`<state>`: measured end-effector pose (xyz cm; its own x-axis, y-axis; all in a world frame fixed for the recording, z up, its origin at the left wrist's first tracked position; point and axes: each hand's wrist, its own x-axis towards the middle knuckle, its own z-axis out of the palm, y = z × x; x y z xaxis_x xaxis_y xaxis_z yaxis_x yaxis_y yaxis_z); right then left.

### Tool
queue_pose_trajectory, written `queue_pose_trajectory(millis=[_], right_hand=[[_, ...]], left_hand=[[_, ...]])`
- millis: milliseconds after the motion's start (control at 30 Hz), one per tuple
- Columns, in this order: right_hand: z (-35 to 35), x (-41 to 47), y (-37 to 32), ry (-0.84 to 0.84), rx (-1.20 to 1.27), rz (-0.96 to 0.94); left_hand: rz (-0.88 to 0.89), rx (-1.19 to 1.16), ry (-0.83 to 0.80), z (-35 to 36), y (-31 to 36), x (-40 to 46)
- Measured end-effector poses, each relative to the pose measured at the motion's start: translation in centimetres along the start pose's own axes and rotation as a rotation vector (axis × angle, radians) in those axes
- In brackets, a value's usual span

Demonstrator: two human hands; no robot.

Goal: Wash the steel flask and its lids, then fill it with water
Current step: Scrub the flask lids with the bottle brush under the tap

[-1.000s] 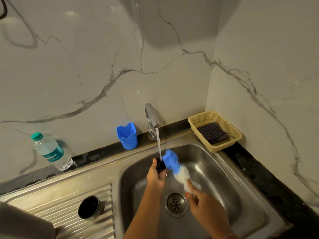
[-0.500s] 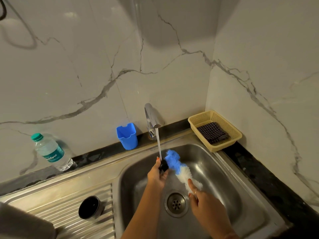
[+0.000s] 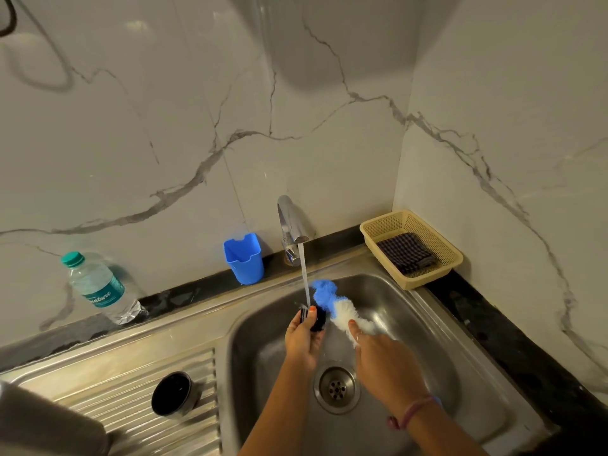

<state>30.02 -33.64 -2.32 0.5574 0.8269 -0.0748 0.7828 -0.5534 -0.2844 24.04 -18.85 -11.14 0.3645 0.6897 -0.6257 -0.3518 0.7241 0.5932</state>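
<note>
Over the steel sink (image 3: 437, 327), my left hand (image 3: 301, 340) grips a small black lid (image 3: 315, 319) under the water running from the tap (image 3: 291, 225). My right hand (image 3: 381, 360) holds a blue and white bottle brush (image 3: 332, 306), whose bristles touch the lid's right side. A black steel cup-shaped lid (image 3: 172, 394) stands on the ribbed drainboard at the left. A large grey rounded thing (image 3: 49, 426), blurred, fills the lower left corner; I cannot tell what it is.
A blue plastic cup (image 3: 244, 258) stands on the dark ledge left of the tap. A clear water bottle (image 3: 98, 287) leans against the marble wall at far left. A beige basket (image 3: 442, 248) with a checked cloth sits at the sink's back right corner.
My right hand has drawn the brush slightly down and toward me along the lid. The left hand keeps the lid under the running water, shifted very little.
</note>
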Motion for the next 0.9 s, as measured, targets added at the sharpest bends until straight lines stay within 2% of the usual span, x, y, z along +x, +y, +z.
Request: queue_pose_trajectory(millis=[167, 367, 500, 900], right_hand=[[-1.7, -0.3, -0.1, -0.047, -0.060, -0.127], [-3.6, 1.4, 0.2, -0.075, -0.115, -0.117], [-4.0, 0.9, 0.2, -0.092, -0.150, -0.158], [-6.6, 1.2, 0.5, -0.134, -0.183, -0.215]], left_hand=[[0.034, -0.056, 0.011, -0.8, 0.2, 0.5], [0.010, -0.091, -0.064, -0.9, -0.3, -0.1], [0.005, -0.131, -0.057, -1.0, 0.2, 0.0], [0.056, 0.000, -0.052, -0.5, -0.5, 1.0]])
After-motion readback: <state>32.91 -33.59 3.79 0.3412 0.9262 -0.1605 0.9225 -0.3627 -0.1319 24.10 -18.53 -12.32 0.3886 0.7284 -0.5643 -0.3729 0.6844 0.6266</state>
